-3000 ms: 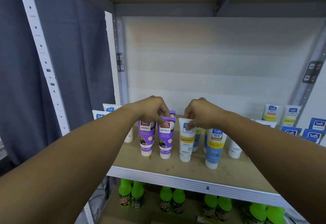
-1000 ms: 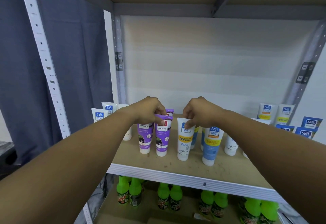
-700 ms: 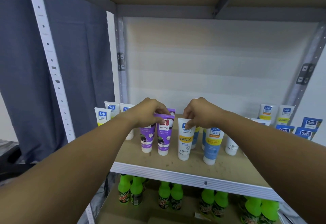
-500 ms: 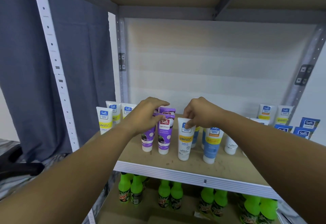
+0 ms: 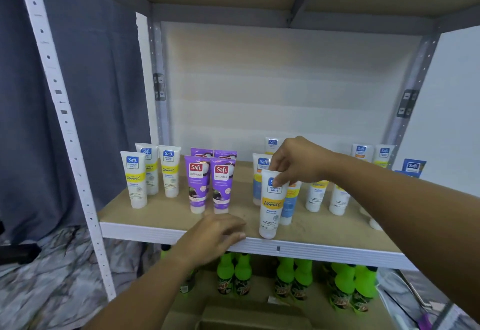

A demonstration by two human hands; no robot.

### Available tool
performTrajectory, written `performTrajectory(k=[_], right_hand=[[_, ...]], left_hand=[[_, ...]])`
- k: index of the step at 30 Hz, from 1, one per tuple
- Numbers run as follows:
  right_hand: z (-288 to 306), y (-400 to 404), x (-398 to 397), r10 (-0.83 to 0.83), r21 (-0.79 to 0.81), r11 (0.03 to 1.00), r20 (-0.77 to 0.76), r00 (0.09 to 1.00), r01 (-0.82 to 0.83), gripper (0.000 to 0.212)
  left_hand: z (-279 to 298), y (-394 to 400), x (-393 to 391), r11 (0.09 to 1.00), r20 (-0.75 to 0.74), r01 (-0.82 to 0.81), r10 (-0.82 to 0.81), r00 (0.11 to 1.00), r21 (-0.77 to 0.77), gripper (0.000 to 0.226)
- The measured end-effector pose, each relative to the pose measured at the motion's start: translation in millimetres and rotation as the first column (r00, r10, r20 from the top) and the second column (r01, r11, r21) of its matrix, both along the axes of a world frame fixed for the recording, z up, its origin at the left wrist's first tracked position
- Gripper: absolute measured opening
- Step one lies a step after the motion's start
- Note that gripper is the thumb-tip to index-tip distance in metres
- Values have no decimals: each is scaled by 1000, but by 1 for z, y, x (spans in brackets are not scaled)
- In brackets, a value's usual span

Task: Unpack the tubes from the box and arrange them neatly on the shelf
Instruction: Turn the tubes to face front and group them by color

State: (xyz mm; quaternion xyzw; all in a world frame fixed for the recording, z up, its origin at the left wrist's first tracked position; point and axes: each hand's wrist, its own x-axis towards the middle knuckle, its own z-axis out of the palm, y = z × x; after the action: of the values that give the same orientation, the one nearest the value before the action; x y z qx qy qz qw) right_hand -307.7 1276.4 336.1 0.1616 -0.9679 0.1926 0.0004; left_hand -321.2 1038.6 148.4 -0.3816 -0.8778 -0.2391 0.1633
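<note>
My right hand [image 5: 296, 162] pinches the top of a white and yellow Vitamin C tube [image 5: 270, 207], which stands cap down near the front edge of the wooden shelf [image 5: 166, 215]. My left hand [image 5: 215, 236] is low at the shelf's front lip, fingers loose, holding nothing. Two purple tubes [image 5: 210, 186] stand side by side left of centre, with two more purple ones behind them. Three white and yellow tubes [image 5: 152, 176] stand at the left end. Several white and blue tubes [image 5: 315, 197] stand behind and to the right of my right hand.
The shelf's white front rail [image 5: 311, 250] runs across the view. Green-capped bottles [image 5: 233, 273] stand on the lower shelf. Blue boxes [image 5: 413, 167] sit at the far right. A white perforated upright [image 5: 65, 127] and a blue curtain [image 5: 91, 95] stand to the left. The shelf board above is close overhead.
My left hand has let go of the purple tubes and dropped to the shelf's front edge. My right hand has brought the white and yellow tube forward towards the front.
</note>
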Motion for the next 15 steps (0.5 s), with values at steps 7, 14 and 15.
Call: performTrajectory(k=[7, 14, 15], right_hand=[[-2, 58, 25, -91, 21, 996, 26, 995, 91, 17], [-9, 110, 29, -201, 66, 977, -20, 979, 201, 16], [-10, 113, 27, -206, 65, 976, -31, 978, 208, 17]], left_hand=[[-23, 50, 3, 996, -5, 93, -93, 996, 10, 47], [-26, 88, 0, 977, -45, 196, -192, 980, 85, 30], [-26, 90, -2, 975, -48, 201, -198, 979, 94, 29]])
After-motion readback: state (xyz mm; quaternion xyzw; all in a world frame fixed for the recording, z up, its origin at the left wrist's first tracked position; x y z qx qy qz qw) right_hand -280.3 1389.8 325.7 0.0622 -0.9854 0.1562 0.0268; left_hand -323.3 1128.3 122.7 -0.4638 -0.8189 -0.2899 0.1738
